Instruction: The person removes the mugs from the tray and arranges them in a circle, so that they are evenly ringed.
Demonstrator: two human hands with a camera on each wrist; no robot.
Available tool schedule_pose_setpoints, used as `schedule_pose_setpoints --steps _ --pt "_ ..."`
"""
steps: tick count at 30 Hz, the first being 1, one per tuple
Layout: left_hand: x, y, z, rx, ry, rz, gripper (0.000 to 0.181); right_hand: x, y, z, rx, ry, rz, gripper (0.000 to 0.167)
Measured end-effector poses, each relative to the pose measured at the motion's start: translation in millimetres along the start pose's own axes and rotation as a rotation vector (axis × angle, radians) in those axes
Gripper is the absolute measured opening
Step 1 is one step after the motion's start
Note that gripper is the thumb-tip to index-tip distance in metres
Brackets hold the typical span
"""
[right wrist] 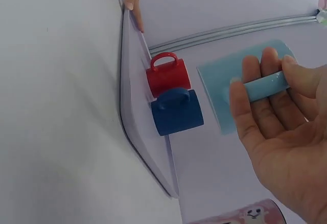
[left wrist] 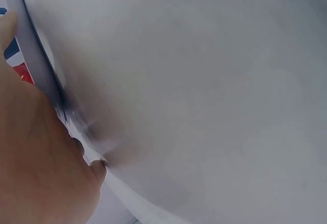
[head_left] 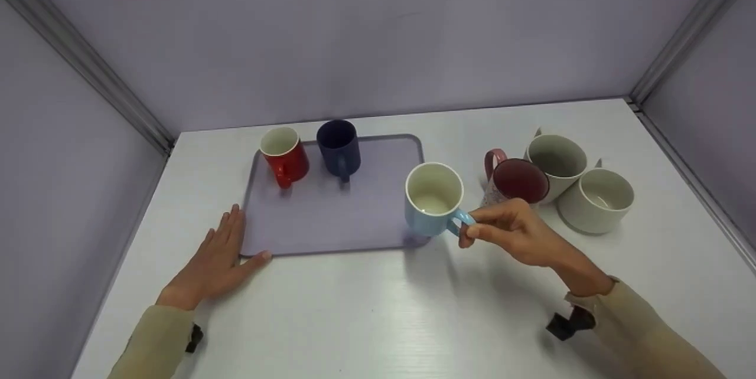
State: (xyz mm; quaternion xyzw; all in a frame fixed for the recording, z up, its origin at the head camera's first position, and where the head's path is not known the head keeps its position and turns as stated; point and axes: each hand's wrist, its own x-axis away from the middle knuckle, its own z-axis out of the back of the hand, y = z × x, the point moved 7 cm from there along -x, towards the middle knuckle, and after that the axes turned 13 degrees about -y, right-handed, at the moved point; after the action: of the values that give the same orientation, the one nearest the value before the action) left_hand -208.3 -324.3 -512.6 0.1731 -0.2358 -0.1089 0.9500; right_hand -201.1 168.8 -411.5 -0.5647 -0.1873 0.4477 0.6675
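By its handle, my right hand holds a light blue mug with a cream inside, raised over the tray's near right corner. In the right wrist view, fingers and thumb curl round that mug's handle. My left hand rests with fingers spread at the near left corner of the grey-purple tray, touching its edge. On the tray's far left part stand a red mug and a dark blue mug, side by side. The left wrist view shows mostly white tabletop beside the left hand.
To the right, a pink patterned mug with a dark red inside stands close to a white mug and a wide white cup. A back wall and side walls with metal rails bound the white table.
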Motion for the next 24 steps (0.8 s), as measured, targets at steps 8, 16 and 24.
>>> schedule_pose_setpoints --steps 8,16,24 --pt "-1.6 0.3 -0.9 0.005 -0.012 0.009 0.115 42.2 -19 10 -0.089 -0.124 0.159 0.038" --pt "-1.4 2.2 1.6 0.005 -0.008 -0.006 0.114 88.5 -32 27 -0.135 -0.249 0.244 0.043" --pt "3.2 -1.9 2.3 0.003 -0.006 0.001 0.114 122.4 -43 38 -0.16 -0.298 0.212 0.043"
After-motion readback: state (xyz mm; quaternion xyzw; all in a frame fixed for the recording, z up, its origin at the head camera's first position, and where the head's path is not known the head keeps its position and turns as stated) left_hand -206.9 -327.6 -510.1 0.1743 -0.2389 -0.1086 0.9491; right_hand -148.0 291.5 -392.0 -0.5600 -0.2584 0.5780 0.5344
